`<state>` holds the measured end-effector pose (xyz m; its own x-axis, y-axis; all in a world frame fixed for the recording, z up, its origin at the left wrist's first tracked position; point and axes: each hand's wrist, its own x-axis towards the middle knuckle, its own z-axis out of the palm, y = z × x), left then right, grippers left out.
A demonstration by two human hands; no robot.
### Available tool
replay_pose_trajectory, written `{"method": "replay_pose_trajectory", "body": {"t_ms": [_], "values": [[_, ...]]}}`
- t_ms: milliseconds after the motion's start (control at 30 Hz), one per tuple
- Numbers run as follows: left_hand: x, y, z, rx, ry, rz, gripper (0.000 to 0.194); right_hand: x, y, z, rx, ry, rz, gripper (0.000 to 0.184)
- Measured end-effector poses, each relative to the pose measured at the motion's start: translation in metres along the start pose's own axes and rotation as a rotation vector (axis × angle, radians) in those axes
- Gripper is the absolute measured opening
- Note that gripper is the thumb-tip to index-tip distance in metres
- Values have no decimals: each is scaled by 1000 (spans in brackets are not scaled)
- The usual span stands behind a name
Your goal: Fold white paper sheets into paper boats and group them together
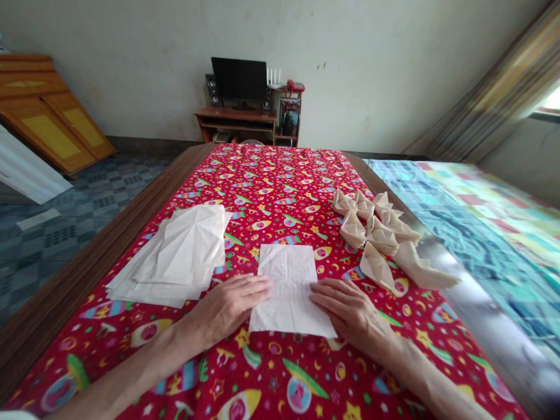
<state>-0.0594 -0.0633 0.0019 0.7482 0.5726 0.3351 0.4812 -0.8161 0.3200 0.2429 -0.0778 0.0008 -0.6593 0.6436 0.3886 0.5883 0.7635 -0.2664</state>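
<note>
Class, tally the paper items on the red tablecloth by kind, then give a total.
Folded paper boats: 8 (they overlap, so this count is approximate)
Flat sheet: 1
Paper stack: 1
Total: 10

The left hand (227, 309) and right hand (350, 312) lie palm down and open, fingers extended and close together, each angled inward so the two grips face each other across a gap. The left forearm (144, 364) and right forearm (420, 373) slope back toward the lower corners of the view. The pressure in either hand is hard to judge, since only their backs show.
</note>
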Motion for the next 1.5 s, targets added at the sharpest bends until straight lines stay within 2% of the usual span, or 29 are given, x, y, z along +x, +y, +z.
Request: {"method": "replay_pose_trajectory", "body": {"t_ms": [100, 167, 267, 367, 533, 633, 767, 1033, 1133, 1233, 1367, 1500], "values": [[2, -4, 5, -54, 96, -15, 31, 8, 3, 3, 128, 23, 66, 30], [5, -6, 8, -88, 176, -69, 24, 13, 5, 6, 226, 61, 193, 23], [11, -9, 9, -87, 221, -232, 27, 20, 6, 10, 270, 73, 429, 30], [20, -10, 10, -43, 202, -393, 33, 28, 8, 12, 298, 85, 564, 35], [28, -8, 12, 9, 157, -518, 27, 39, 13, 15, 304, 75, 659, 30], [29, -6, 12, 43, 119, -560, 28, 42, 13, 18, 201, 63, 690, 31], [32, -4, 9, 103, 66, -598, 28, 42, 6, 19, 23, 38, 658, 28], [36, -7, 11, 193, 48, -583, 28, 43, 4, 17, -78, -28, 654, 28], [36, -12, 14, 216, 135, -571, 11, 44, 6, 18, -84, -43, 660, 28], [40, -12, 14, 267, 205, -465, 38, 46, 7, 17, -88, -59, 689, 28], [49, -1, 16, 264, 23, -202, 42, 47, 6, 17, -82, -66, 698, 28], [57, 10, 26, 216, -21, -157, 36, 46, 8, 18, -77, -44, 679, 28]]}}
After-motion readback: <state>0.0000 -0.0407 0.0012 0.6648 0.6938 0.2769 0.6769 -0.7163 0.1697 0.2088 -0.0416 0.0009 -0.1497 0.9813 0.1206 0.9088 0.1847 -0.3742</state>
